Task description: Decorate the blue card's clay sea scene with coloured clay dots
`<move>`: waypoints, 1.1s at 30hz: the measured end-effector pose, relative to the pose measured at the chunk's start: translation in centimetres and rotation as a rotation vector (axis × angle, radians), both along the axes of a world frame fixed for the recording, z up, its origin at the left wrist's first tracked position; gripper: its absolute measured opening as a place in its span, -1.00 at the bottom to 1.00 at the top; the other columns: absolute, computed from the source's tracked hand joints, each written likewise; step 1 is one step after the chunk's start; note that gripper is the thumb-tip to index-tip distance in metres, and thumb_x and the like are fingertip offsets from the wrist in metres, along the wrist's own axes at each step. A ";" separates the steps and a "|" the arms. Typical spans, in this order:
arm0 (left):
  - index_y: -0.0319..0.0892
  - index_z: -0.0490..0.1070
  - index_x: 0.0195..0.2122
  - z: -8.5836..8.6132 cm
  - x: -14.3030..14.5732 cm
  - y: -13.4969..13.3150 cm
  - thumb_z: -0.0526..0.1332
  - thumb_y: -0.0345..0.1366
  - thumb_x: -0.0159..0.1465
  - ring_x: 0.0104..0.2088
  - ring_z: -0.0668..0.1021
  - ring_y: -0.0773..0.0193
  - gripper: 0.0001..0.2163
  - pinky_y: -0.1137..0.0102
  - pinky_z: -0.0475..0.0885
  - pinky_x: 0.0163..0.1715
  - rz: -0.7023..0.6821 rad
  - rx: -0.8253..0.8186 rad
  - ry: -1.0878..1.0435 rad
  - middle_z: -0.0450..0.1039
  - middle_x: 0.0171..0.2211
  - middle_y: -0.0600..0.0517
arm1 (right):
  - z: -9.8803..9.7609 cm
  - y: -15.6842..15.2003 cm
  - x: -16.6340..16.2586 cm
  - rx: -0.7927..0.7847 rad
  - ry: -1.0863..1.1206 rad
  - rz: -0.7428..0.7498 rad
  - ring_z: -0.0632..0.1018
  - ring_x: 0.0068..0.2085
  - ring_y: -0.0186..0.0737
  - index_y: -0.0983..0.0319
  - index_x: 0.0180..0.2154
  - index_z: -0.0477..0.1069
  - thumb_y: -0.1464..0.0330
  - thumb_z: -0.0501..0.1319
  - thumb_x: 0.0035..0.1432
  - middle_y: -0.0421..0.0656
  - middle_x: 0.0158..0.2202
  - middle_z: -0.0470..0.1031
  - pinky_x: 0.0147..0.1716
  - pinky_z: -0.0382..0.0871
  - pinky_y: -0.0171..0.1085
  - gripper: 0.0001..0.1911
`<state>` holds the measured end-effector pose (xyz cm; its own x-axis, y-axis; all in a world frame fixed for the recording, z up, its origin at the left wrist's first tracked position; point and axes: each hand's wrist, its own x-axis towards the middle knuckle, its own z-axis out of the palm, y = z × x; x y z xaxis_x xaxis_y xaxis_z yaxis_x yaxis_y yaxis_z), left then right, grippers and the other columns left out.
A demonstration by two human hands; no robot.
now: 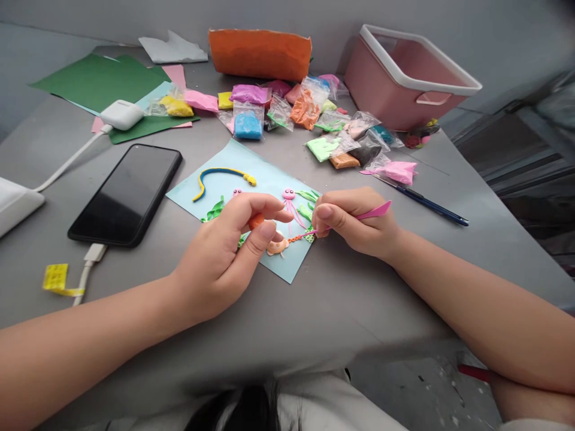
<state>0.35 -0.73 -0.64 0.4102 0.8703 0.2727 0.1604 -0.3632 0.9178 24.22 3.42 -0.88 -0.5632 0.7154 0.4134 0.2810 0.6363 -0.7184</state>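
Note:
A light blue sheet of paper (265,161) lies on the grey table, decorated with clay figures. On it are a yellow and blue clay snake (215,173), a pink clay jellyfish (288,194), green clay plants (215,211) and a peach clay figure (277,246) with a row of small orange bits. My left hand (224,251) curls over the sheet's lower left, holding a lump of orange clay (256,221) by the fingers. In my right hand (359,221) is a pink clay modelling tool (377,211), its thin tip touching or just over the orange bits.
Several bags of coloured clay (248,124) lie behind the sheet, near an orange box (260,54) and a pink basket (381,78). A phone (126,194), cable and white earphone case (121,114) are left, below green paper (99,81). A pen (426,203) lies right.

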 end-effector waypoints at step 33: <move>-0.11 0.43 -0.15 0.9 0.8 0.4 0.38 -0.35 0.26 -0.31 0.64 0.33 -0.82 0.38 0.64 -0.27 0.117 -0.166 -0.226 0.55 -0.07 0.00 | 1.0 -1.8 -1.3 0.317 0.110 -0.094 0.45 -0.45 -0.36 0.14 -0.22 0.49 0.40 0.17 0.40 -0.22 -0.45 0.45 -0.42 0.40 -0.33 -0.86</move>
